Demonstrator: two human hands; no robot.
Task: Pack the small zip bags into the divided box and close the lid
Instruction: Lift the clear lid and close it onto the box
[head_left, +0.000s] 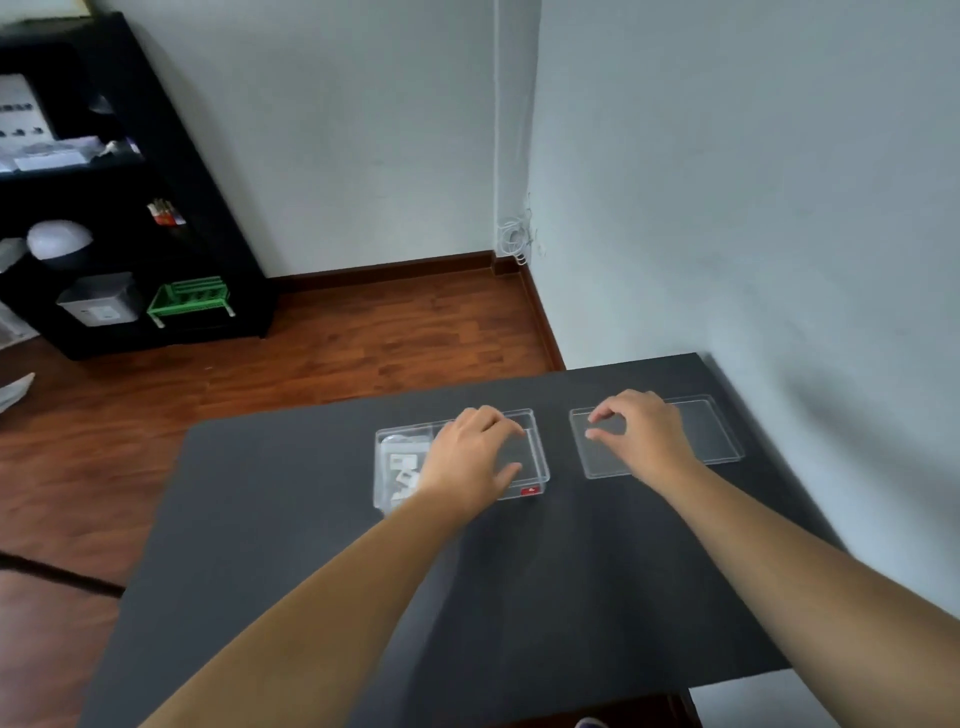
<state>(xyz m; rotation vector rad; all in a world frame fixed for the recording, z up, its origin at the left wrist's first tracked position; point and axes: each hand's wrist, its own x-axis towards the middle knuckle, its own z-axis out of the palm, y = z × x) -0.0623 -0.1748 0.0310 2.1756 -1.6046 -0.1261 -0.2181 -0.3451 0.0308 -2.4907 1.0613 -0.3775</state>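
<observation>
A clear divided box (540, 457) lies on the dark table, with a small red label at its near right corner. Its left compartment holds several small zip bags (402, 470). My left hand (470, 457) rests over the middle of the box with fingers spread and curved; I cannot tell whether it grips the box. To the right lies the clear flat lid (717, 431), apart from the box. My right hand (641, 431) hovers over the lid's left half, thumb and fingers curled near its left edge, with nothing lifted.
The dark table (519, 597) stands against a pale wall on the right. A black shelf unit (104, 208) with a green rack and other items stands far left on the wooden floor. White cables hang in the room corner.
</observation>
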